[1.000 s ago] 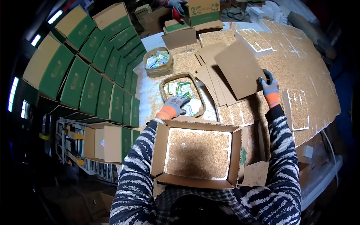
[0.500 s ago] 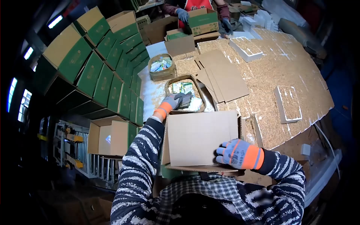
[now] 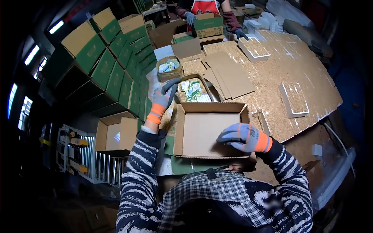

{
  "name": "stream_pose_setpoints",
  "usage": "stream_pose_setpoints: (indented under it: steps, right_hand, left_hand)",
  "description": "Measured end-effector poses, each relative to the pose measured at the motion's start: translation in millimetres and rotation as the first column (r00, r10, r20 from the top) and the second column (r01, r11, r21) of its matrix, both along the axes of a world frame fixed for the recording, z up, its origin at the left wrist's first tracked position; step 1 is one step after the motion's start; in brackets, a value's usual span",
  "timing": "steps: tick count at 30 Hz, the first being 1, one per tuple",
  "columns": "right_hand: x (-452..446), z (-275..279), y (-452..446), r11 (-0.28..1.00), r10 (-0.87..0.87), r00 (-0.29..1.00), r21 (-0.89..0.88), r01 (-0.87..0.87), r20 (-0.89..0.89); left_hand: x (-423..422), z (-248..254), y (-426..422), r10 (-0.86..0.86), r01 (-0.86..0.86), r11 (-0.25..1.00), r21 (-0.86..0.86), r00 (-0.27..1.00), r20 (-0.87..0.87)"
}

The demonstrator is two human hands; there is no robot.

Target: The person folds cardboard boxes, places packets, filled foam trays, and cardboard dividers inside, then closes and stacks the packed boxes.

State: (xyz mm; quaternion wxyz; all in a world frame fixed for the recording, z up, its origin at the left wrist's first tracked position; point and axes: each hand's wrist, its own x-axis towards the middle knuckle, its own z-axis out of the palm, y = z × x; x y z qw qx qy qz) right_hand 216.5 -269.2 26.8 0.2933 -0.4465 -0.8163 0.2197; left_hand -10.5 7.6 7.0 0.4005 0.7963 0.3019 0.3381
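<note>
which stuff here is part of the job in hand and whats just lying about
Seems part of the job:
open box at the right hand
flat cardboard inside it
packets in the basket by the left hand
loose cardboard sheets

Probably just lying about:
small white block
pale plastic sheeting
</note>
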Motion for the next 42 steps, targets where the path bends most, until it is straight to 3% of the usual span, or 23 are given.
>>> stream_pose_setpoints:
  steps: [2,4,6,7,8,10,12,13,15,18,19,21,22,23,24,26,27,29,30,32,34,38,42]
  right_hand:
    - [5,5,-5,0.953,-0.219,0.971,0.191,0.234,-0.099]
    - [18,-9,-9,0.912,-0.365,0.784,-0.025,0.408,-0.502]
    - [38,-8,1,0.783,-0.529,0.731,0.082,0.616,-0.431]
    - [53,-16,11,0.733,-0.569,0.679,0.089,0.674,-0.464]
    - [61,-14,22,0.732,-0.573,0.578,-0.046,0.679,-0.581]
    - [85,-30,53,0.718,-0.591,0.591,-0.025,0.696,-0.549]
    - [95,-44,88,0.749,-0.614,0.675,-0.032,0.662,-0.41]
    - [103,-64,112,0.8,-0.562,0.758,0.016,0.6,-0.33]
    - [98,-90,152,0.87,-0.475,0.864,0.056,0.489,-0.166]
    - [81,-140,216,0.928,-0.373,0.911,0.049,0.37,0.178]
    - [73,-159,237,0.938,-0.339,0.899,0.034,0.344,0.279]
    - [55,-175,265,0.956,-0.272,0.815,0.051,0.288,0.511]
    - [46,-176,272,0.964,-0.245,0.735,0.08,0.253,0.632]
    - [37,-186,283,0.962,-0.23,0.61,0.084,0.258,0.758]
    - [36,-208,295,0.959,-0.246,0.521,0.126,0.254,0.818]
    - [36,-235,309,0.961,-0.227,0.46,0.121,0.248,0.858]
    - [37,-228,305,0.974,-0.175,0.459,0.084,0.212,0.871]
    - [52,-244,308,0.975,-0.188,0.484,0.104,0.197,0.855]
    - [55,-245,305,0.973,-0.2,0.483,0.114,0.202,0.852]
    - [50,-202,287,0.977,-0.058,0.475,-0.049,0.209,0.878]
    - [46,-196,275,0.952,-0.239,0.661,0.036,0.305,0.711]
    - [16,-205,282,0.854,-0.392,0.604,0.031,0.519,0.694]
    - [8,-209,291,0.829,-0.336,0.598,-0.073,0.555,0.728]
  left_hand:
    - [-8,9,-20,-0.064,0.062,0.998,0.03,0.996,0.068]
    - [-19,6,-38,-0.164,0.171,0.939,0.299,0.985,-0.049]
    - [-24,-24,-71,-0.033,0.075,0.952,0.297,0.989,-0.146]
    - [-32,-51,-79,-0.112,0.137,0.976,0.168,0.982,-0.155]
    - [-38,-68,-86,-0.197,0.198,0.974,-0.108,0.98,0.024]
    - [-45,-38,-125,-0.02,0.104,0.909,-0.405,0.978,0.207]
    - [-53,-30,-155,0.017,0.004,0.982,-0.189,0.994,0.112]
    - [-59,-33,-166,0.027,-0.005,0.981,-0.195,0.994,0.109]
    - [-73,-39,-181,0.249,-0.118,0.861,-0.496,0.946,0.208]
    - [-83,-26,-189,0.349,-0.211,0.839,-0.501,0.916,0.2]
    - [-89,-24,-190,0.323,-0.238,0.886,-0.397,0.932,0.162]
    - [-92,-16,-189,0.38,-0.257,0.842,-0.474,0.906,0.184]
    - [-94,-15,-188,0.425,-0.256,0.799,-0.545,0.881,0.209]
    - [-99,-23,-182,0.4,-0.317,0.85,-0.42,0.908,0.124]
    - [-100,-26,-179,0.413,-0.331,0.843,-0.423,0.903,0.116]
    - [-101,-28,-171,0.447,-0.234,0.767,-0.597,0.863,0.236]
    - [-103,-33,-169,0.457,-0.243,0.763,-0.6,0.858,0.233]
    - [-105,-45,-167,0.37,-0.281,0.868,-0.409,0.916,0.156]
    - [-105,-45,-167,0.378,-0.286,0.863,-0.415,0.912,0.158]
    - [-105,-44,-167,0.444,-0.317,0.798,-0.513,0.884,0.143]
    - [-104,-45,-167,0.438,-0.327,0.808,-0.49,0.89,0.128]
    - [-102,-44,-167,0.4,-0.349,0.86,-0.372,0.914,0.067]
    - [-107,-49,-167,0.381,-0.337,0.888,-0.313,0.92,0.089]
